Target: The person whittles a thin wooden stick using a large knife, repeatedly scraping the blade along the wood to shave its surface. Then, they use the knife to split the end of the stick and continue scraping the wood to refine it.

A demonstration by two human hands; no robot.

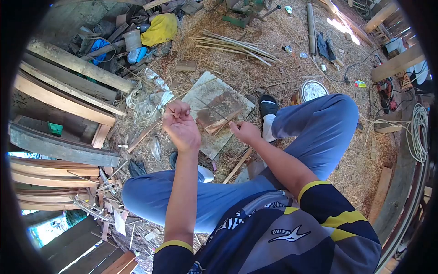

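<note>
My left hand (181, 124) is turned palm up with its fingers curled round a thin pale stick (200, 109), which points right. My right hand (246, 132) pinches the near end of a thin dark rod-like piece (214, 111) that slants up and left; its exact kind is too fine to tell. The two thin pieces cross or lie close together in this view. Below them, a brown wooden block (222, 113) rests on a worn pale board (205, 86) on the ground, between my legs.
Shavings cover the floor. A bundle of long strips (237, 45) lies ahead, and a lidded tin (312, 90) stands by my knee. Curved timbers (64, 100) are stacked at left. Coiled rope (419, 130) hangs at right; a yellow cloth (159, 29) lies far left.
</note>
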